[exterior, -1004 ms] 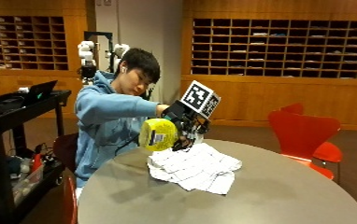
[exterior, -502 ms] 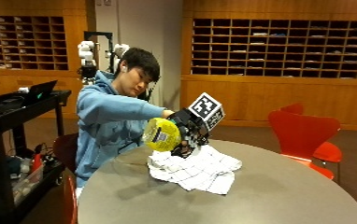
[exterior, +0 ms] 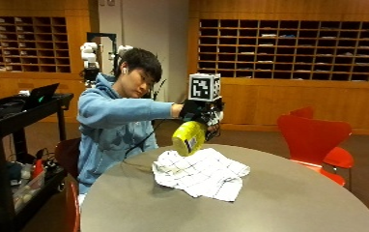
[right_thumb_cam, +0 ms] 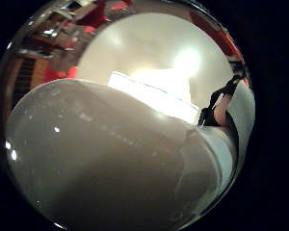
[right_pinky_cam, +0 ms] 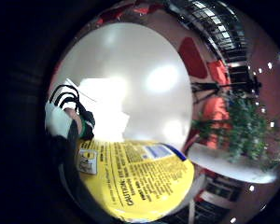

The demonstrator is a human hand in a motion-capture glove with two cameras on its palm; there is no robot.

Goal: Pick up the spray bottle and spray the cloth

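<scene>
Right hand (exterior: pixel 199 112) grips yellow spray bottle (exterior: pixel 189 137) above cloth (exterior: pixel 200 172). Advise: aim nozzle at cloth centre before squeezing trigger.

Cloth (exterior: pixel 201 173) lies on the counter (exterior: pixel 287 203); spray bottle (exterior: pixel 188 137) hangs tilted just above its near edge, in the right hand (exterior: pixel 200 112).

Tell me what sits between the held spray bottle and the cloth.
Nothing: in the outside view the yellow spray bottle, held by the gloved right hand, hangs just above the checked cloth.
</scene>
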